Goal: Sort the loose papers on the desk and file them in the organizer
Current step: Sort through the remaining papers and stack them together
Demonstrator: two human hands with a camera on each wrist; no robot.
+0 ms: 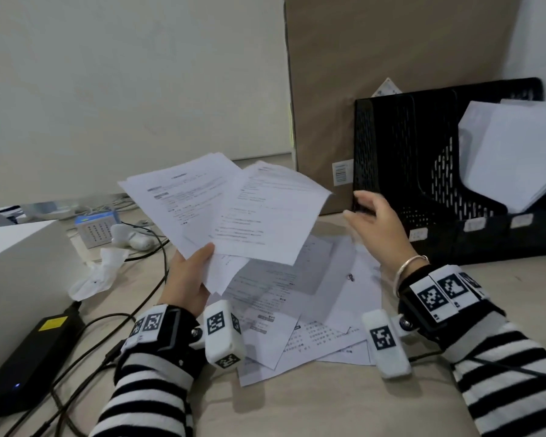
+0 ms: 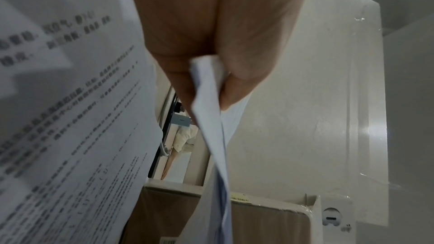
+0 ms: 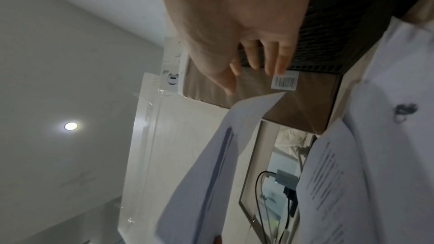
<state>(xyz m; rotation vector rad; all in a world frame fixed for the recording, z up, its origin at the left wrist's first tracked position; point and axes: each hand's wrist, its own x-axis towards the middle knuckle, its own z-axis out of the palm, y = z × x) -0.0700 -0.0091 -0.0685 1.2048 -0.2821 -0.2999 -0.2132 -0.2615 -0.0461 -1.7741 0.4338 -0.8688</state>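
The left hand pinches a fanned sheaf of papers by its lower corner above the table; more papers lie beneath. The right hand hovers, fingers spread (empty), near the organizer. Thin, floppy, slippery sheets: best gripped along an edge.

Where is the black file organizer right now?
In the head view, the black file organizer stands at the desk's back right against a brown cardboard box, just beyond the open right hand.
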